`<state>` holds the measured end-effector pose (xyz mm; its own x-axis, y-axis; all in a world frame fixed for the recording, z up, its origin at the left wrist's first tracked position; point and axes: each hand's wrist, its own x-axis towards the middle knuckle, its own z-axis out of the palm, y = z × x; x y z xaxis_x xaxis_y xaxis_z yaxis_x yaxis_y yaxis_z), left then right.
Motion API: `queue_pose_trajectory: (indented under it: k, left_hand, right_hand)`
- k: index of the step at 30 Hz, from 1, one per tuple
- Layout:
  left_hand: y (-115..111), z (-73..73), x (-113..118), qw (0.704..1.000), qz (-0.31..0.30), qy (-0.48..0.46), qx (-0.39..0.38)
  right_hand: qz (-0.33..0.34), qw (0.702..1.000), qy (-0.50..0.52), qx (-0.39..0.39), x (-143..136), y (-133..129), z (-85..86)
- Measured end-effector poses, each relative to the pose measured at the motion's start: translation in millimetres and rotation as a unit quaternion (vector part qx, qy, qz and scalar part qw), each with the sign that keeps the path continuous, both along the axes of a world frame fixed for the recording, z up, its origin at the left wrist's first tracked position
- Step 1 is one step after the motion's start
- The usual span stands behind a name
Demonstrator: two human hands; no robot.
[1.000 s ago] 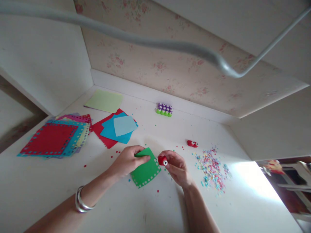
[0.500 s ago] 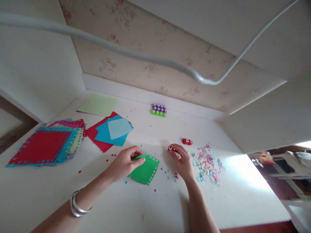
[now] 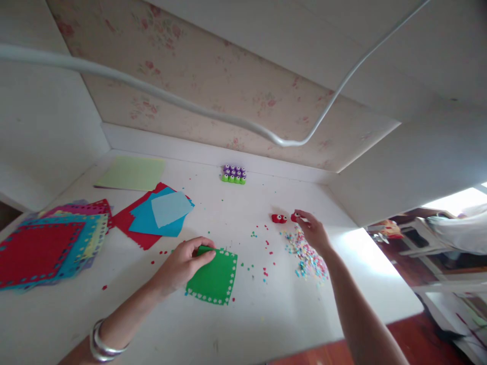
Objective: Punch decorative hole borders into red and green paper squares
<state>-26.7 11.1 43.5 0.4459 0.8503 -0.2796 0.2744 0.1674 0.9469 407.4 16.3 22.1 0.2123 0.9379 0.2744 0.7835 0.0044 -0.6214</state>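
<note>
My left hand (image 3: 185,263) pinches a green sheet of paper (image 3: 213,279) by its upper left corner. Small flower-shaped holes run along the edges of the sheet. At the right, my right hand (image 3: 314,232) has its fingers around a small red craft punch (image 3: 295,216), partly hidden by the fingertips. Just left of it on the table stand red craft punches (image 3: 279,218) with white eye-like buttons. Several purple and green punches (image 3: 234,174) are lined up near the wall. Below my right hand lies a heap of coloured paper confetti (image 3: 306,258).
On the left lies a stack of hole-edged coloured sheets (image 3: 45,251). Beside it are red and blue sheets (image 3: 142,218) under a pale blue piece (image 3: 171,209). Pale green paper (image 3: 131,172) rests farther back. A white cable (image 3: 228,119) crosses overhead. Loose paper bits dot the white table (image 3: 175,324).
My right hand has moved right and away from the green sheet, carrying the red punch up beside the other red punches. My left hand still holds the sheet. The camera view has shifted.
</note>
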Motion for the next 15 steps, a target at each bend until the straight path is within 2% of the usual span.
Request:
queue_pose_trajectory:
  k: [3, 7, 12, 15]
  left_hand:
    - [1, -1.4, 0, 1.0, 0.001, 0.004, 0.0]
    - [4, -2.2, 1, 1.0, 0.004, 0.003, 0.022]
    - [5, -0.1, 2, 1.0, 0.004, 0.007, 0.024]
    - [4, 2.3, 1, 1.0, -0.005, 0.01, 0.008]
  right_hand:
    - [0.024, 0.999, -0.022, -0.029, 25, 11, -6.5]
    - [0.044, 0.997, -0.043, -0.037, 30, 14, -10.4]
    - [-0.034, 0.994, -0.101, -0.037, 26, 14, -7.4]
    - [-0.039, 0.991, -0.116, -0.059, 25, 17, -7.2]
